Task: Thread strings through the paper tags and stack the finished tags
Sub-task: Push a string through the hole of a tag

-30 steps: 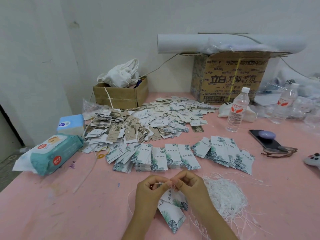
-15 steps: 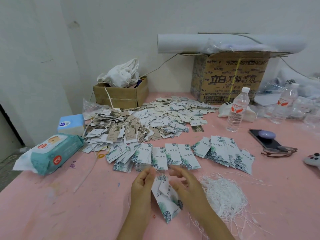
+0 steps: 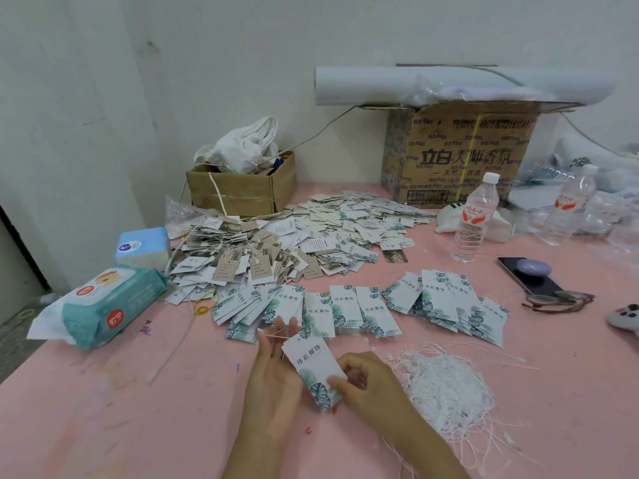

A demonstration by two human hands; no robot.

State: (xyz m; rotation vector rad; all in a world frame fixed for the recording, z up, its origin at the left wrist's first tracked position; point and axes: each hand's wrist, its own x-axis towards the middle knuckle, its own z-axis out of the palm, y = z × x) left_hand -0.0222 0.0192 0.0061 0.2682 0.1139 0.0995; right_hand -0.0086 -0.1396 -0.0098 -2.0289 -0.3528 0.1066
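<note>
My right hand [image 3: 373,385] has its grip pinched on the bottom edge of the tag [image 3: 316,364], just left of the string pile [image 3: 449,388], probably to steady it. My left hand [image 3: 276,378] lies flat behind, grip apart, with the string [image 3: 275,336] stretched across my fingertips so it doesn't tangle. A second ago both hands were pinched together up top. Now they've split and the tag faces up.
</note>
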